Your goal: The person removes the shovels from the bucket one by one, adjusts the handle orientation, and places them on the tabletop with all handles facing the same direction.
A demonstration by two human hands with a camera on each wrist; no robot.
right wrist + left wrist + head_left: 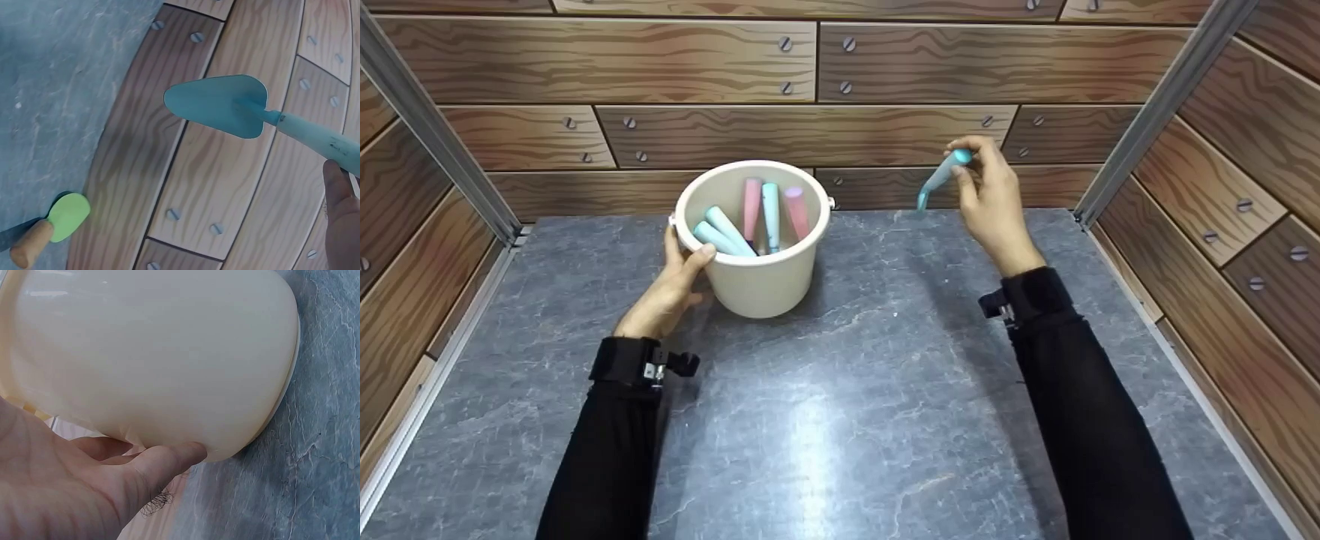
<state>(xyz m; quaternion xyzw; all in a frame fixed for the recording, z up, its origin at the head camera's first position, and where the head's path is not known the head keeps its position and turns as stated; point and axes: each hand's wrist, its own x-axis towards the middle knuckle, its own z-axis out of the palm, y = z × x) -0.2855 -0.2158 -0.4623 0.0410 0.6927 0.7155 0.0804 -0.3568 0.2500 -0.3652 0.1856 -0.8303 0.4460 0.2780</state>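
A cream bucket (765,283) stands at the back, left of centre. Inside are several tools with pale blue handles (771,214) and pink handles (752,206); their lower ends are mostly hidden. My left hand (666,289) grips the bucket's left side, thumb near the rim. In the left wrist view, fingers (174,461) touch its outer wall. My right hand (994,202) pinches the pale blue handle of a garden trowel (942,174) above the surface, right of the bucket. The trowel's teal blade (222,106) shows fully in the right wrist view.
A small tool with a green blade (70,216) and a wooden handle (32,243) lies by the wall in the right wrist view. Wood-patterned walls (705,60) enclose the grey marbled surface (870,375), with metal rails (1162,97) at the corners.
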